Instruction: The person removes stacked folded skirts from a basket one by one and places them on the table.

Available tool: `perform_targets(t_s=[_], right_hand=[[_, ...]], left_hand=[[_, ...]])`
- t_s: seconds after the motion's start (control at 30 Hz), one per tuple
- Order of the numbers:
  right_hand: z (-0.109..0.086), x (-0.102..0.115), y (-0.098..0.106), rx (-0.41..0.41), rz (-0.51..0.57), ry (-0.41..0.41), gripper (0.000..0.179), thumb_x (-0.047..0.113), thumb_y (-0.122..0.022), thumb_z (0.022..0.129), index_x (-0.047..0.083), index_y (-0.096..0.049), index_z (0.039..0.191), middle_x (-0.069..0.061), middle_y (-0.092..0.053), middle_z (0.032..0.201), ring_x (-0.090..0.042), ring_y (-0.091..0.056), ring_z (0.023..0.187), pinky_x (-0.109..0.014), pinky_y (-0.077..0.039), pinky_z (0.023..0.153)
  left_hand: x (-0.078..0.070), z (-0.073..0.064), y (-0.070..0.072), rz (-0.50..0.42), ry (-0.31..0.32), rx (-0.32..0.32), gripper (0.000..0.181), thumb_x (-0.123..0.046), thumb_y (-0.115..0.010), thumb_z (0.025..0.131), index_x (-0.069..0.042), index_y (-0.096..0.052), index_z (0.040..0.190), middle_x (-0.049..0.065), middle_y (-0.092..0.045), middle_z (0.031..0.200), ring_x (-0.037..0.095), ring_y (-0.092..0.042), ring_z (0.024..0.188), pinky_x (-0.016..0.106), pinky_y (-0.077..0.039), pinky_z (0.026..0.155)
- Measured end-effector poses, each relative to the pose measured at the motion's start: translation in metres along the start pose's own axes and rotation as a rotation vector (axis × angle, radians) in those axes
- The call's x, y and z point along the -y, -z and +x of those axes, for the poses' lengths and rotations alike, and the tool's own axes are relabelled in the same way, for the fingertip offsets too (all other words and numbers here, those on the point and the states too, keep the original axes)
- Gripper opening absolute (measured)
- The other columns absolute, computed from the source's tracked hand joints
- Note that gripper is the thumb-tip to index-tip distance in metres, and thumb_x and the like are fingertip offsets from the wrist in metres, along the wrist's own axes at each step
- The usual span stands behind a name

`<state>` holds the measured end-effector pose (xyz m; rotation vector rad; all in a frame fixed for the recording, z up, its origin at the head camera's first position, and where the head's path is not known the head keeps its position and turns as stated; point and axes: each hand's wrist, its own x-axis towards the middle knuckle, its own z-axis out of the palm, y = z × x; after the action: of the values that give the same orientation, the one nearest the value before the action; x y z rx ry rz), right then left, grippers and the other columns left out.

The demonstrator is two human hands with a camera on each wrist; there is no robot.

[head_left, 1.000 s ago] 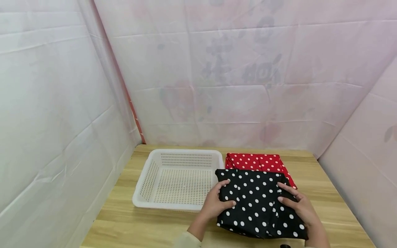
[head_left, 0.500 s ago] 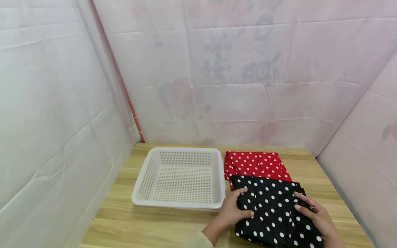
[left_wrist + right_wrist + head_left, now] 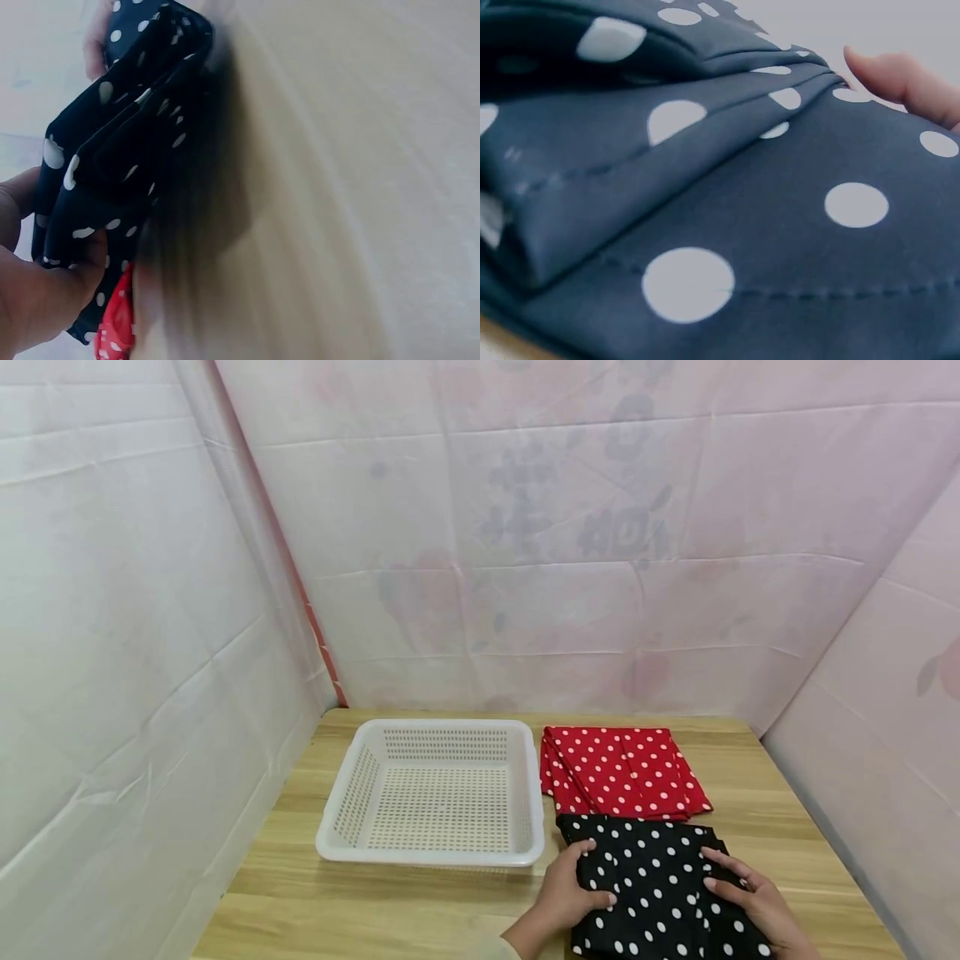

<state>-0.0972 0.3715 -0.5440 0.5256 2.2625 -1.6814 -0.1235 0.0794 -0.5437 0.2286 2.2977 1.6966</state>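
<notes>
A folded black cloth with white polka dots [image 3: 656,893] lies low over the front right of the table. My left hand [image 3: 561,889] grips its left edge, thumb on top; in the left wrist view, fingers [image 3: 94,262] tuck under the stacked layers. On the opposite edge, my right hand [image 3: 761,906] holds the cloth with thumb and forefinger over the top, its other fingers hidden. Stitching and loose folds of the black cloth [image 3: 780,217] fill the right wrist view. Just behind lies a folded red cloth with white dots [image 3: 626,772], its front edge meeting the black one.
A white perforated plastic basket [image 3: 431,862] stands left of the cloths, with nothing in it. The wooden table [image 3: 360,914] is enclosed by pale sheets at the back [image 3: 562,610] and on both sides.
Both hands have carried the black cloth to the right and toward the body, off the red cloth, which now shows almost entirely. The basket has stayed put.
</notes>
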Motion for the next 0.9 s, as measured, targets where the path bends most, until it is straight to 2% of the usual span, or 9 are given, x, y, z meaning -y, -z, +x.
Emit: perform_targets(t_s=[0.03, 0.1, 0.17, 0.3, 0.43, 0.57, 0.73, 0.9], right_hand=[[0.002, -0.001, 0.001, -0.007, -0.028, 0.008, 0.055, 0.036, -0.069, 0.083, 0.026, -0.051, 0.135, -0.028, -0.018, 0.146, -0.039, -0.028, 0.126, -0.036, -0.042, 0.086], [0.007, -0.002, 0.002, -0.019, -0.079, 0.027, 0.061, 0.036, -0.068, 0.083, 0.021, -0.047, 0.138, -0.030, -0.018, 0.145, -0.042, -0.026, 0.126, -0.041, -0.040, 0.088], [0.012, -0.001, 0.004, -0.031, -0.131, 0.054, 0.067, 0.035, -0.068, 0.084, 0.014, -0.040, 0.142, -0.031, -0.018, 0.144, -0.044, -0.027, 0.125, -0.045, -0.038, 0.089], [0.021, 0.000, 0.006, -0.050, -0.195, 0.087, 0.077, 0.034, -0.069, 0.083, 0.004, -0.032, 0.143, -0.034, -0.020, 0.142, -0.046, -0.030, 0.123, -0.051, -0.037, 0.090], [0.030, -0.001, 0.007, -0.076, -0.243, 0.092, 0.076, 0.028, -0.070, 0.081, -0.003, -0.032, 0.140, -0.037, -0.024, 0.138, -0.048, -0.035, 0.118, -0.052, -0.039, 0.087], [0.037, -0.005, 0.006, -0.099, -0.244, 0.088, 0.074, 0.023, -0.071, 0.081, -0.005, -0.033, 0.138, -0.038, -0.026, 0.137, -0.049, -0.035, 0.117, -0.055, -0.038, 0.088], [0.039, -0.005, 0.004, -0.094, -0.223, 0.080, 0.075, 0.024, -0.070, 0.082, -0.005, -0.032, 0.139, -0.038, -0.024, 0.138, -0.050, -0.032, 0.119, -0.058, -0.036, 0.090], [0.027, 0.004, 0.002, -0.043, -0.246, 0.093, 0.075, 0.028, -0.065, 0.086, -0.006, -0.027, 0.141, -0.039, -0.024, 0.137, -0.049, -0.035, 0.117, -0.054, -0.040, 0.088]], left_hand=[[0.002, 0.000, -0.001, 0.006, -0.009, -0.004, 0.064, -0.014, -0.083, 0.067, -0.021, -0.054, 0.123, -0.003, -0.052, 0.121, 0.012, -0.048, 0.108, 0.034, -0.041, 0.092], [0.006, 0.002, -0.004, 0.013, -0.020, -0.016, 0.064, -0.014, -0.082, 0.068, -0.021, -0.054, 0.125, -0.005, -0.053, 0.121, 0.011, -0.048, 0.108, 0.033, -0.041, 0.093], [0.011, 0.006, -0.005, 0.025, -0.035, -0.026, 0.065, -0.013, -0.081, 0.069, -0.021, -0.053, 0.126, -0.004, -0.052, 0.123, 0.012, -0.048, 0.110, 0.034, -0.040, 0.093], [0.021, 0.014, -0.009, 0.045, -0.025, -0.058, 0.066, -0.011, -0.082, 0.068, -0.023, -0.053, 0.125, -0.004, -0.053, 0.124, 0.014, -0.047, 0.113, 0.036, -0.039, 0.095], [0.029, 0.019, -0.011, 0.070, -0.022, -0.086, 0.067, -0.010, -0.084, 0.065, -0.023, -0.054, 0.123, 0.000, -0.054, 0.123, 0.018, -0.047, 0.114, 0.038, -0.039, 0.095], [0.035, 0.024, -0.013, 0.084, -0.002, -0.107, 0.066, -0.010, -0.085, 0.063, -0.022, -0.056, 0.122, 0.002, -0.054, 0.118, 0.022, -0.049, 0.110, 0.040, -0.040, 0.093], [0.036, 0.025, -0.012, 0.089, 0.024, -0.112, 0.066, -0.010, -0.085, 0.063, -0.021, -0.056, 0.121, 0.003, -0.052, 0.113, 0.024, -0.050, 0.106, 0.041, -0.041, 0.091], [0.023, 0.014, -0.006, 0.132, 0.068, -0.048, 0.069, -0.016, -0.086, 0.061, -0.019, -0.054, 0.123, 0.007, -0.047, 0.109, 0.024, -0.048, 0.098, 0.042, -0.043, 0.086]])
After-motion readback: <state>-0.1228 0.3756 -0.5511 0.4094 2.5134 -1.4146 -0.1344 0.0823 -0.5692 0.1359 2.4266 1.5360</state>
